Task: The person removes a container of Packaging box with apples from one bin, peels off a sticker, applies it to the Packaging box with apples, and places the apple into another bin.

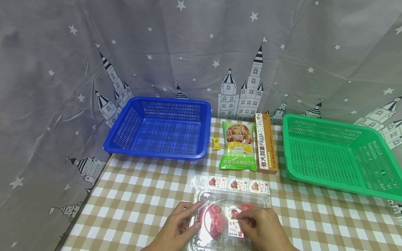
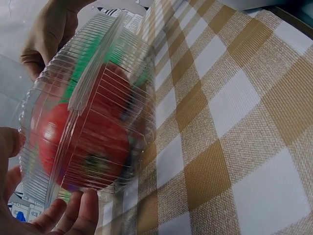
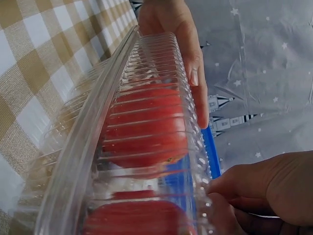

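Note:
A clear plastic clamshell box [image 1: 230, 216] with red fruit inside lies on the checked tablecloth near the front edge. My left hand [image 1: 179, 226] holds its left side, fingers curled on the lid and thumb at the rim. My right hand [image 1: 260, 226] pinches the lid by the white label [image 1: 235, 223]. The left wrist view shows the box [image 2: 88, 122] close up, with my left fingers [image 2: 73, 215] under it and my right hand [image 2: 46, 34] behind. In the right wrist view the ribbed box [image 3: 142, 147] fills the frame, my left hand [image 3: 183, 54] on its far side and my right hand [image 3: 259, 196] at the near corner.
A blue basket [image 1: 160, 127] stands at back left, a green basket [image 1: 336, 153] at right. Between them lie a green noodle bag [image 1: 237, 146], an orange pasta box [image 1: 265, 143] and a small yellow packet [image 1: 216, 143]. A strip of fruit stickers [image 1: 232, 183] lies behind the clamshell.

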The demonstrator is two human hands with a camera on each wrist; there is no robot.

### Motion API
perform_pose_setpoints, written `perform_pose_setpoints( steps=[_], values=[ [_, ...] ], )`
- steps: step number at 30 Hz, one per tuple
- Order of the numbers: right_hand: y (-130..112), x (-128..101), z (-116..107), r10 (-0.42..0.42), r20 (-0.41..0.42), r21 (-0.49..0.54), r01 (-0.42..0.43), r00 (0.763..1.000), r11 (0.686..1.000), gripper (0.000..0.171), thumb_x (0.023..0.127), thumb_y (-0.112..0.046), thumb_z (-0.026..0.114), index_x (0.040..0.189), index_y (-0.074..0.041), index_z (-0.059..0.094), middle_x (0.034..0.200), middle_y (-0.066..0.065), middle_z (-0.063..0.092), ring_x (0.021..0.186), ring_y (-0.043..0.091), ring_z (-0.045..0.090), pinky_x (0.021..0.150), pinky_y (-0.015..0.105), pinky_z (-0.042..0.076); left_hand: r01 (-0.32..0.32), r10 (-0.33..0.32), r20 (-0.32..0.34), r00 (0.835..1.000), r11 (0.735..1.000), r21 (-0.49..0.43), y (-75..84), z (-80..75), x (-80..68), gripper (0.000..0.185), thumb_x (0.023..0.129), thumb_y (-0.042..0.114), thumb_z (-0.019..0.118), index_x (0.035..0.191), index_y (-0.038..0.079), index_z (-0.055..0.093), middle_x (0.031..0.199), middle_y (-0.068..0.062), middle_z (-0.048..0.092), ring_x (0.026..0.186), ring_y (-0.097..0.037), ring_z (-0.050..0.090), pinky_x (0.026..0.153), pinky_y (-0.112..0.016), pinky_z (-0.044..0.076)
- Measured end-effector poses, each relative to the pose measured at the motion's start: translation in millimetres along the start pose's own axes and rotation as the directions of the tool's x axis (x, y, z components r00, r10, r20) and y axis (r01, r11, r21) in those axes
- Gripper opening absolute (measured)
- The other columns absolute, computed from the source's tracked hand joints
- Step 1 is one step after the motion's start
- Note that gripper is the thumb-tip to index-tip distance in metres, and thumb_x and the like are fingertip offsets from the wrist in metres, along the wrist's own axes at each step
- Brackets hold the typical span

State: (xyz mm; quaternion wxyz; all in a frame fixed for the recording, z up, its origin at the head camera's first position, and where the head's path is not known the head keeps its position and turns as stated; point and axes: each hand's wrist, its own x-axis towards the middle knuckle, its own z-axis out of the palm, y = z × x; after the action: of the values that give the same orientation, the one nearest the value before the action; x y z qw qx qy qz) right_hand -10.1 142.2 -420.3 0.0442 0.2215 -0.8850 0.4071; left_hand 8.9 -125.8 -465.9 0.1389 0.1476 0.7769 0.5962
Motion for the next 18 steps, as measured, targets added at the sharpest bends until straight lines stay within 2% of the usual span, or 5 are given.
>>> perform_pose_setpoints(
  steps=[4, 11, 15, 18],
  values=[
    [-1.3, 0.7, -0.5, 0.032, 0.038, -0.015, -0.031, 0.999, 0.999, 0.017, 0.067, 0.007, 0.068, 0.075, -0.008, 0.072, 0.061, -0.017, 0.051, 0.052, -0.005, 0.042, 0.045, 0.014, 0.040, -0.012, 0.012, -0.004, 1.000, 1.000, 0.007, -0.3, 0.0, 0.5, 0.050, 0.094, 0.024, 0.056, 0.141, 0.025, 0.039, 0.116, -0.002, 0.042, 0.089, -0.016, 0.045, 0.066, -0.026, 0.049],
    [-4.3, 2.4, -0.6, 0.113, 0.055, -0.059, -0.110, 0.992, 0.992, 0.017, 0.066, 0.005, 0.066, 0.071, -0.010, 0.071, 0.058, -0.018, 0.046, 0.050, -0.005, 0.039, 0.043, 0.017, 0.039, 0.028, -0.028, -0.010, 1.000, 1.000, 0.015, -0.7, -0.4, 1.5, 0.050, 0.093, 0.029, 0.056, 0.141, 0.030, 0.040, 0.117, 0.000, 0.042, 0.094, -0.017, 0.045, 0.070, -0.026, 0.049],
    [-4.4, 3.0, -1.6, 0.119, 0.067, -0.085, -0.113, 0.991, 0.990, 0.017, 0.066, 0.003, 0.066, 0.070, -0.013, 0.071, 0.057, -0.020, 0.045, 0.050, -0.005, 0.038, 0.044, 0.017, 0.038, 0.013, -0.013, -0.013, 1.000, 1.000, 0.022, -1.2, 0.0, 1.6, 0.050, 0.093, 0.028, 0.057, 0.141, 0.029, 0.040, 0.118, 0.000, 0.042, 0.093, -0.016, 0.045, 0.068, -0.026, 0.049],
    [-3.0, 3.4, -3.3, 0.089, 0.100, -0.087, -0.081, 0.991, 0.993, 0.017, 0.068, 0.001, 0.068, 0.075, -0.015, 0.071, 0.059, -0.021, 0.044, 0.052, -0.005, 0.039, 0.045, 0.016, 0.037, -0.008, 0.008, -0.013, 1.000, 1.000, 0.026, -1.5, 0.4, 1.7, 0.050, 0.093, 0.026, 0.057, 0.141, 0.026, 0.041, 0.119, -0.001, 0.042, 0.092, -0.016, 0.045, 0.067, -0.026, 0.049]
  ],
)
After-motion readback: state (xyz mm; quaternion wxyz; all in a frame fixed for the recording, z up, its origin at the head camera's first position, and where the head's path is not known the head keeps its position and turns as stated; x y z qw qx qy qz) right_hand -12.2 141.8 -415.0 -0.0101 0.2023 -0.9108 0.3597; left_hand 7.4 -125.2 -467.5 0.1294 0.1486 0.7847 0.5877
